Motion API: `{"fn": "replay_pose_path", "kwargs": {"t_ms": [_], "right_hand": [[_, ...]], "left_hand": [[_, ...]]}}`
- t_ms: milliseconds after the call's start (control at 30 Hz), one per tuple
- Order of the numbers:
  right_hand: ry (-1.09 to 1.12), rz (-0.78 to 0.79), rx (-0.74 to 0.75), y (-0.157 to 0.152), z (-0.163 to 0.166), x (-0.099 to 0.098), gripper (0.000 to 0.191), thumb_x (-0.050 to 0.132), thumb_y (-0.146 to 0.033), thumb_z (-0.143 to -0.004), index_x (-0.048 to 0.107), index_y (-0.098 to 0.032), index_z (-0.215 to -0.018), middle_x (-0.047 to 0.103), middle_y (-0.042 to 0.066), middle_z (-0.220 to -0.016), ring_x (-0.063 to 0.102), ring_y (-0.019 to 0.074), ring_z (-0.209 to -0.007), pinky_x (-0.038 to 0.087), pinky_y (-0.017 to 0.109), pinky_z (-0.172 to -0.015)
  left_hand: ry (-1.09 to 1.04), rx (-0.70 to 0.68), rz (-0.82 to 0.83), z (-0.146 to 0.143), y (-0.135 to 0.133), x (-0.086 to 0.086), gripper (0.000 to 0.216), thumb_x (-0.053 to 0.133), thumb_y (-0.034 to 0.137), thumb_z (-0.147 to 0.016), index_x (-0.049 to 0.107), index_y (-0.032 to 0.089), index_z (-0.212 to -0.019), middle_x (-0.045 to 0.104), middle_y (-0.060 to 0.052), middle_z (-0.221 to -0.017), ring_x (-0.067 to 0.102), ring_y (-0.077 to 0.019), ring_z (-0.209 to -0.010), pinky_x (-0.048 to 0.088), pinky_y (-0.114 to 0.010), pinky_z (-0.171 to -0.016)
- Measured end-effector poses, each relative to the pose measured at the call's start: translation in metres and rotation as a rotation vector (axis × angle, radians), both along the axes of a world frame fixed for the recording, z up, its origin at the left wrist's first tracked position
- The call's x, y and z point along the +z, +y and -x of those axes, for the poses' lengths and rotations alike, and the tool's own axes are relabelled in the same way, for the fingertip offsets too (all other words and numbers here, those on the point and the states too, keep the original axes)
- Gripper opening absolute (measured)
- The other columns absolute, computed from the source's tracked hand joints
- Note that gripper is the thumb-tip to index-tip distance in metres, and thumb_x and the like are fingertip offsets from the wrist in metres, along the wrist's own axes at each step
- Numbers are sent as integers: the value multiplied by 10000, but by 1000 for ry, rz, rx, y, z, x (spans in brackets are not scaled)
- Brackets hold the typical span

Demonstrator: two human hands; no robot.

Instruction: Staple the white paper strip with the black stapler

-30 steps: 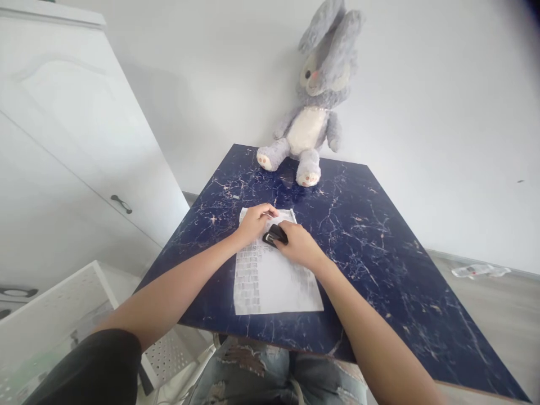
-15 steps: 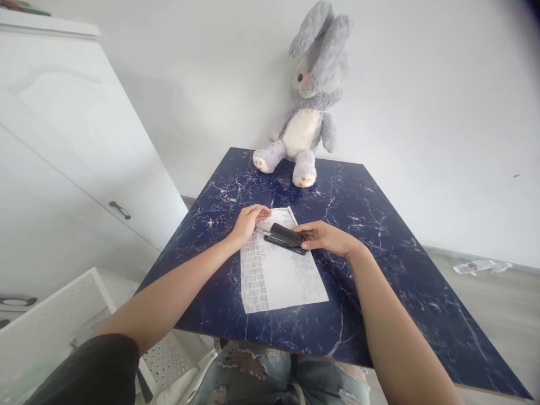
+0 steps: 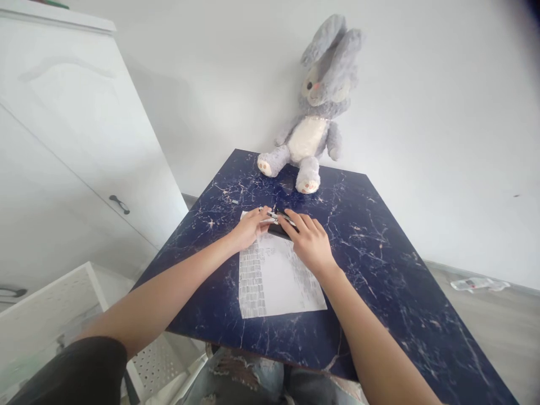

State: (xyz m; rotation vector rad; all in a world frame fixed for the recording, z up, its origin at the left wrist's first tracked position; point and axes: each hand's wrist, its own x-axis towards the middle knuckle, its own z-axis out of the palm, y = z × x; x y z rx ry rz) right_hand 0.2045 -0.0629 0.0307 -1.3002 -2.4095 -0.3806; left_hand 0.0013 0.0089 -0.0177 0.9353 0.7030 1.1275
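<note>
in the head view, the black stapler (image 3: 280, 231) sits between the person's two hands, over the far end of a printed sheet of paper (image 3: 282, 281). the left hand (image 3: 247, 229) comes in at the stapler's left end, its thumb and fingertips pinched together on a slim silvery part there (too small to make out in any detail). the right hand (image 3: 312, 243) lies over the stapler's right end, fingers reaching forward across the top and closed about it, so that much of the black body is hidden beneath them. the stapler's near side shows as a dark, slightly slanting bar between the two hands, just above the printed lines; whether it touches the paper i cannot tell. the sheet lies flat on the dark blue marbled table (image 3: 379, 292), its near edge well apart from both hands and its left border filled with grey blocks of print. beyond the hands, a plush rabbit (image 3: 307, 138) sits at the table's far edge, leaning on the pale wall (image 3: 422, 112), and a tiny light scrap (image 3: 235, 201) lies on the tabletop beyond the left hand.
</note>
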Motion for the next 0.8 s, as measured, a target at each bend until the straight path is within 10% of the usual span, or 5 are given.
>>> {"fn": "replay_pose_path", "kwargs": {"t_ms": [300,533,733,800], "right_hand": [[231,24,-120,4,-3,2,533,550,-45,-874,635,-255,-1357,603,129,-1412,620,302,-1111,495,418,-880],[422,541,6,7,-2,-10,85,727,-164,-768,670,-186,-827,663,33,-829,616,221,-806,471,339,-763],[687,484,240,6,-16,4,687,847,-481,-813,604,-259,-1416,655,112,-1266,600,291,-1094,515,436,-904],[893,458,352,4,-15,9,612,786,-519,-878,613,-303,-1424,639,100,-1271,623,248,-1019,555,401,-833]], "left_hand": [[124,105,-54,4,1,4,282,717,396,-935,671,127,-1008,771,-136,-1007,757,-194,-883,606,-369,-889],[623,502,-777,16,-21,28,303,480,412,-1064,620,212,-1245,774,-77,-1021,739,-151,-771,596,-297,-726],[951,461,-1474,10,-39,34,188,595,178,-1007,678,195,-1175,805,-44,-996,779,-175,-846,613,-295,-773],[1005,517,-1613,8,-40,37,198,618,146,-986,667,169,-1177,803,-45,-950,773,-173,-782,608,-293,-712]]}}
